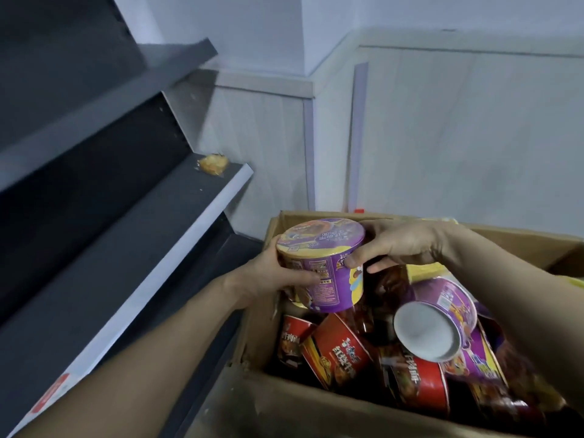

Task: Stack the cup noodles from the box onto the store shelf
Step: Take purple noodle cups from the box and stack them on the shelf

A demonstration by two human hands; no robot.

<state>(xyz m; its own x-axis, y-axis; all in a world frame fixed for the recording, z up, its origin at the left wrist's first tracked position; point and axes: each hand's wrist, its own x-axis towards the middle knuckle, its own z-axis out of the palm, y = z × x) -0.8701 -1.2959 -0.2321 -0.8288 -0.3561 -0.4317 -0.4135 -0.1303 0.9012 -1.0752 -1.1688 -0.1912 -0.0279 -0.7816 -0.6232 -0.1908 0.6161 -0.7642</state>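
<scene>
A purple cup noodle (325, 263) with a yellow rim is held upright above the left side of the open cardboard box (284, 409). My left hand (268, 276) grips its left side and my right hand (395, 245) grips its right side, thumb on the front. Inside the box lie several more cups: red ones (338, 352) tipped over, and another purple cup (436, 320) on its side with its white bottom facing me. The dark grey store shelf (132, 248) runs along the left, its boards bare of cups.
A small yellow wrapped snack (213, 164) lies at the far end of the middle shelf board. Another shelf board (104, 99) sits above it. Pale wall panels (442, 137) stand behind the box. A red label (50, 393) is on the shelf's front edge.
</scene>
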